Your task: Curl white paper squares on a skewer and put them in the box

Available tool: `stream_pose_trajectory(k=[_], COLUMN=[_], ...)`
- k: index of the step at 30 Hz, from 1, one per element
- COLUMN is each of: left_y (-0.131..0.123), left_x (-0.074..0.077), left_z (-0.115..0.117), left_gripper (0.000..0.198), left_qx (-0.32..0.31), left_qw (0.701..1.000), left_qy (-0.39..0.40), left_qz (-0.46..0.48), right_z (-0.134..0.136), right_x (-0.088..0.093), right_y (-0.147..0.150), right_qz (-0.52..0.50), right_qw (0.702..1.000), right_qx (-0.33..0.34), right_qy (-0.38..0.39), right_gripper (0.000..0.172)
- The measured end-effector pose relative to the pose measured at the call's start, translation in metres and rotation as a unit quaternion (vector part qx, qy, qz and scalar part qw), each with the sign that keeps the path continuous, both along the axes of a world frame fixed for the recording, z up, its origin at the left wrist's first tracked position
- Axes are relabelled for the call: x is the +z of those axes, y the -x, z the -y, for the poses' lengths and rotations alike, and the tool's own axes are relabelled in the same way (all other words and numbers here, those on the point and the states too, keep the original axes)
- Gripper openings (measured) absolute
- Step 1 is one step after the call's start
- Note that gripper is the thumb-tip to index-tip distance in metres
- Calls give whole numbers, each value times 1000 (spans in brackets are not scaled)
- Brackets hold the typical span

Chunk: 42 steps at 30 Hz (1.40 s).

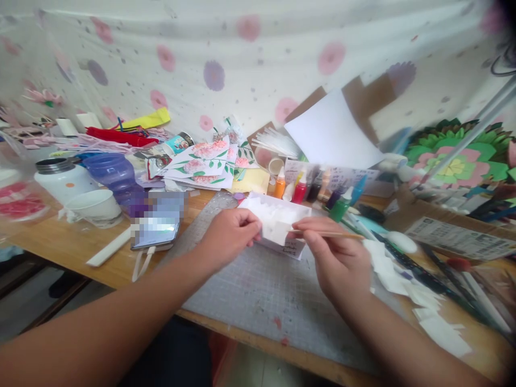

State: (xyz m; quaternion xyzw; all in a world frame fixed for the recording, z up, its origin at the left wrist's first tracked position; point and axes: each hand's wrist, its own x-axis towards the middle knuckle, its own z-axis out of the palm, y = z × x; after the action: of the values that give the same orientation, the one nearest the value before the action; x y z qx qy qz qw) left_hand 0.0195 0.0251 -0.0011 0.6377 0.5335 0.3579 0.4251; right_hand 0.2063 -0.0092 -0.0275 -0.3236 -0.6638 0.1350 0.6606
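Note:
My right hand [338, 258] is closed around a thin wooden stick [342, 235], its tip pointing left. At that tip hangs a small white piece of paper [275, 232]. My left hand [229, 236] pinches at the left side of this piece, fingertips pressed together. Directly behind the hands stands a small white paper box [292, 207] with handwriting on its side and white bits inside. Under everything lies a worn grey cutting mat [250, 293].
Several paint bottles [299, 189] stand behind the box. To the left are a phone [161, 226] with a cable, a paper cup [94, 208] and a bottle [64, 180]. White paper strips [387, 269] and brushes lie right, by a cardboard box [443, 231]. Flower pictures [201, 166] lie behind.

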Motion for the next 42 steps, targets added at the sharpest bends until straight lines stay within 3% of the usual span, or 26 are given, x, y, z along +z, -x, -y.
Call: stream_pose_trajectory(k=[4,8,11,14,18,27,31,36,42], left_y=[6,4,-1,-6,-10,-8,-9,-10,-12], left_x=[-5,-1,3,4,4,2,3,4,5], left_z=[-17,-8,6,15,18,18,18,22,25], left_gripper=[18,34,31,32,24,16,10,11,13], left_qx=[33,11,-36,-103,-154,-78,-75,-88,-87], left_qw=[999,999,993,960,927,921,911,910,906], left_qy=[-26,-35,-16,81,153,184,195,212,220], left_qz=[-24,-8,111,247,308,334,356,346,351], right_z=[-3,-4,-4,-3,-1,5,13,17,15], right_x=[-1,-6,-9,-8,-6,-3,4,10,10], right_y=[-1,-1,-1,-1,0,0,-4,-3,-1], right_qz=[-46,-66,-76,-72,-78,-45,50,120,122], right_qw=[999,996,994,992,989,990,996,987,987], right_qx=[5,49,82,102,122,136,67,95,95], right_qy=[22,17,7,2,-1,8,-33,-56,-50], right_gripper=[14,16,18,20,19,24,28,26,27])
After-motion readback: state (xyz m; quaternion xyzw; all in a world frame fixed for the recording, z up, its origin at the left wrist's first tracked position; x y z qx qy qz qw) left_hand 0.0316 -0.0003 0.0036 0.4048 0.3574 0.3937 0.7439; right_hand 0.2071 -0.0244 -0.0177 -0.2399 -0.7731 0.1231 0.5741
